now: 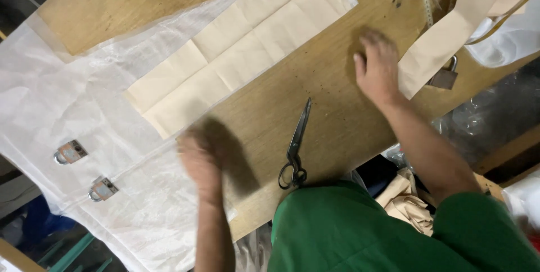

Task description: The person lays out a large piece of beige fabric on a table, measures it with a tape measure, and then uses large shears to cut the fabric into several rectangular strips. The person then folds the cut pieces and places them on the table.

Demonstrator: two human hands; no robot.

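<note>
Left hand (pixel 198 159): motion-blurred, palm down, fingers seemingly loosely extended, nothing held | Right hand (pixel 378 67): flat, palm down, fingers together, nothing held | Both forearms bare, reaching forward.

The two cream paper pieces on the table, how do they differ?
The folded sheet is large, creased into panels and lies on white translucent fabric; the narrow strip is slimmer, lies on bare wood and is pinned by a padlock. The right hand is beside the strip. Both are cream.
</note>
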